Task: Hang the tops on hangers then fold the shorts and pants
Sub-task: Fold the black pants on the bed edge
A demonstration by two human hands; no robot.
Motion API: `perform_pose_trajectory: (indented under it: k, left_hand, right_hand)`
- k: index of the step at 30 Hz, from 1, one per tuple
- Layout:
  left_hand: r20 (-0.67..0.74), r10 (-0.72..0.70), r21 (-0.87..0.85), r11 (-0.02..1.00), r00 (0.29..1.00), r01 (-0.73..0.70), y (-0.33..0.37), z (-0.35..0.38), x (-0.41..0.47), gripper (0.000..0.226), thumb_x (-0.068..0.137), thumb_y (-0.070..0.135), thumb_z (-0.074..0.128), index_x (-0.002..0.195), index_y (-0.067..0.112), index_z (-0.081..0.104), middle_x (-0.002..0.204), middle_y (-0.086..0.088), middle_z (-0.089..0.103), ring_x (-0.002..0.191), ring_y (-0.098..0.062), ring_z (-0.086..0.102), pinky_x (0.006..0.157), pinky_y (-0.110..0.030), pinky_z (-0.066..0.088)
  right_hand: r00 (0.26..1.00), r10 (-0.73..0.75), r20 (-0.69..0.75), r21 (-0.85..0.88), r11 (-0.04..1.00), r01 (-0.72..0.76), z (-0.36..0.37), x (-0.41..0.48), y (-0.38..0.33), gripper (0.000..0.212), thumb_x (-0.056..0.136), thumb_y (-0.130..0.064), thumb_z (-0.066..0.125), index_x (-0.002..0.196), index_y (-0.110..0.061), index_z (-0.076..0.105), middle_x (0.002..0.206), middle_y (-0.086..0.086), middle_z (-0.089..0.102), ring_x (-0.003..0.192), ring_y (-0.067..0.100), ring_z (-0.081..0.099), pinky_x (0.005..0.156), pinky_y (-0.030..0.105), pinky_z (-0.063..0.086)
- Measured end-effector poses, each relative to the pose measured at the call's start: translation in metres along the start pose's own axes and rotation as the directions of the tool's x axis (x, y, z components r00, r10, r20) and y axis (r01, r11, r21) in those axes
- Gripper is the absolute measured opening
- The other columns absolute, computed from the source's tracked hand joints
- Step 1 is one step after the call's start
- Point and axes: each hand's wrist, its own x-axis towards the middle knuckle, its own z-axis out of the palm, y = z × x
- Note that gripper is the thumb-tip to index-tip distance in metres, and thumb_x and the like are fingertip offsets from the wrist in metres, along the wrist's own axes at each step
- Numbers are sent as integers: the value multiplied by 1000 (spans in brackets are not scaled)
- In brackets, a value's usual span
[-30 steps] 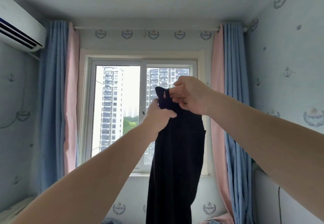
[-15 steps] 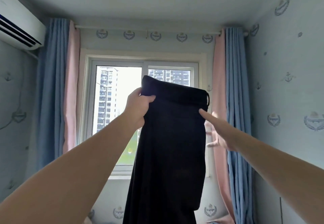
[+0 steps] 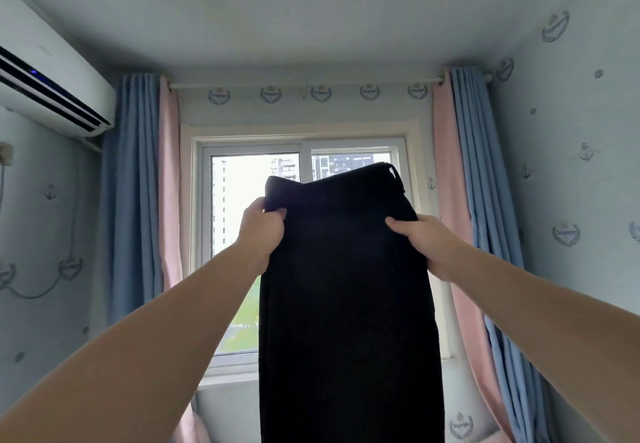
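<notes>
One pair of black pants (image 3: 346, 286) is hanging full length between 2 hands, raised in front of a window (image 3: 242, 207). L hand (image 3: 261, 231) is gripping the waistband corner on its side, fingers curled round the cloth. R hand (image 3: 426, 241) is pinching the opposite edge just below the waistband, thumb lying on the front; that waistband corner is standing above it. Legs are dropping below both hands & out of view. Behind the hands: 2 blue curtains (image 3: 135, 200) & 2 pink curtains (image 3: 169, 200), 1 of each per side. Above & outward of the L hand: 1 air conditioner (image 3: 52, 89).
</notes>
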Motion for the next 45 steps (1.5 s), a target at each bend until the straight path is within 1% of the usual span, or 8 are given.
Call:
perform_pose_trajectory:
  k: [3,7,16,22,34,37,41,45]
  left_hand:
    - [-85,40,82,996,996,-33,8,-24,0,21,100,15,44,96,32,56,100,1,64,94,-21,61,74,-35,51]
    - [-150,118,169,981,982,-92,35,-56,-12,21,101,20,45,119,18,55,102,0,62,97,-24,61,83,-38,50]
    - [-172,208,165,970,963,-180,113,-116,-85,11,101,25,46,111,26,51,101,2,63,95,-22,63,91,-44,53]
    - [-179,234,211,958,956,-195,158,-144,-163,9,103,31,45,110,27,50,97,5,62,90,-16,62,79,-37,52]
    - [-127,52,277,961,991,-15,164,-196,-270,17,102,31,48,117,23,53,98,8,60,89,-13,59,77,-34,47]
    - [-140,5,285,958,990,36,152,-206,-275,24,101,30,49,121,19,56,98,6,61,88,-14,60,71,-30,47]
    - [-144,-83,270,955,986,119,116,-220,-277,30,100,31,51,127,17,57,101,4,64,95,-20,63,89,-43,55]
    - [-144,-186,238,947,972,216,52,-236,-276,25,99,31,53,120,19,60,102,2,67,93,-20,66,89,-45,56]
  right_hand:
    - [1000,-11,-29,11,1000,11,31,-13,-20,14,92,-21,73,102,-12,69,94,5,77,73,17,76,54,27,58]
    - [995,-67,-67,-3,998,67,58,-38,-56,10,92,-18,73,96,-11,69,96,9,75,70,19,75,49,25,56]
    - [982,-175,-73,-47,984,171,75,-141,-138,17,93,-20,71,107,-10,69,106,10,73,94,26,71,76,32,58]
    - [977,-198,-85,-41,980,195,66,-226,-169,10,92,-21,72,99,-16,69,104,6,74,92,23,72,72,29,57]
    - [997,-32,-73,-17,999,31,73,-339,-163,8,92,-19,72,96,-12,71,90,3,76,65,12,74,48,20,54]
    - [998,-6,-58,-10,1000,6,83,-342,-154,8,92,-19,72,96,-12,70,81,0,77,64,12,74,48,20,54]
    - [998,53,-33,-26,998,-54,103,-333,-121,7,91,-20,73,93,-14,69,78,-1,77,67,15,75,53,25,57]
    - [990,141,-1,-53,989,-141,130,-318,-62,12,89,-21,74,97,-13,72,83,2,78,73,18,76,62,29,59]
